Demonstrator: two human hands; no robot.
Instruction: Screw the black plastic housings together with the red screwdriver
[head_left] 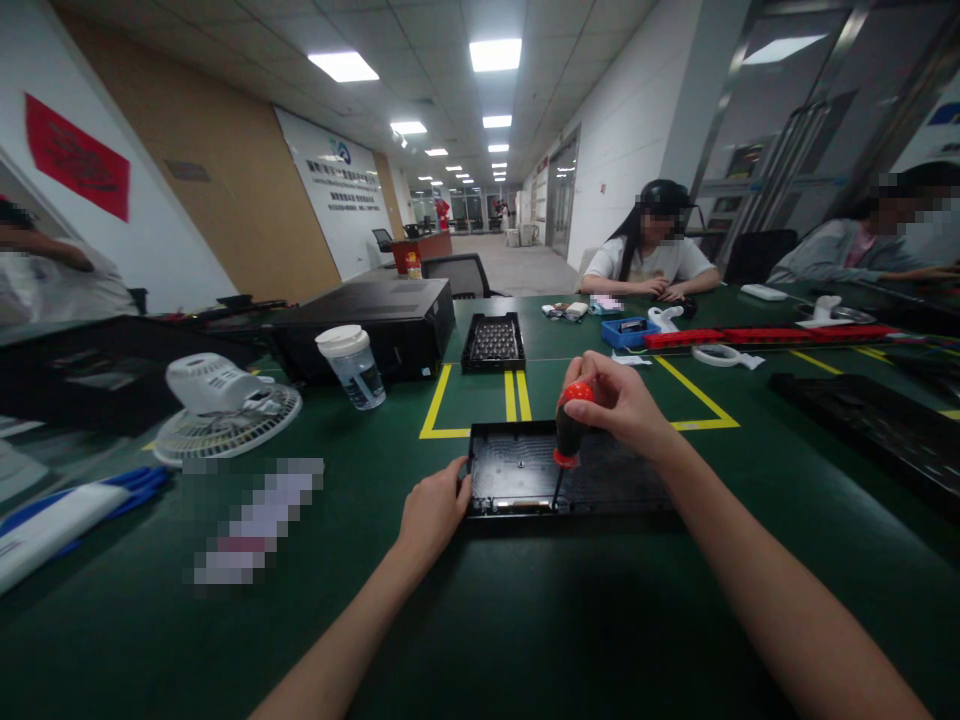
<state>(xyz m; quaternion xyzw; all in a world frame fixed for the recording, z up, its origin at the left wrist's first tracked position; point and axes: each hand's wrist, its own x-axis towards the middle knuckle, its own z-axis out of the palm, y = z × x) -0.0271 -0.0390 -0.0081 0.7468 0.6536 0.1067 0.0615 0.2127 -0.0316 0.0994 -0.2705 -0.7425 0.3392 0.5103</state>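
I had the right hand (616, 402) closed round the top of a red-and-black screwdriver (569, 432), thumb and fingers pinching the handle. Shaft pointed down at the near edge of a black tray (499, 470), just right of a metallic strip (523, 506); I couldn't tell if the tip touched. My left hand (433, 508) was at the tray's left end, thumb and fingertips against its side; couldn't tell whether it pinched or only braced. Tray lay flat on the green table (450, 640), between my hands, long side toward me. Small round spot inside its floor, left of the handle.

Past the tray I saw yellow tape (436, 402) and a black box (495, 342) with a grid of round pieces. Left of that: lidded cup (351, 372), black case (367, 325) behind it, white fan (225, 410) nearer. On the right: blue bin (627, 334), long red strip (772, 336), white ring (712, 356), dark panel (877, 430) at the edge. Across the table sat a person in a black cap (663, 194), forearms on the tabletop.
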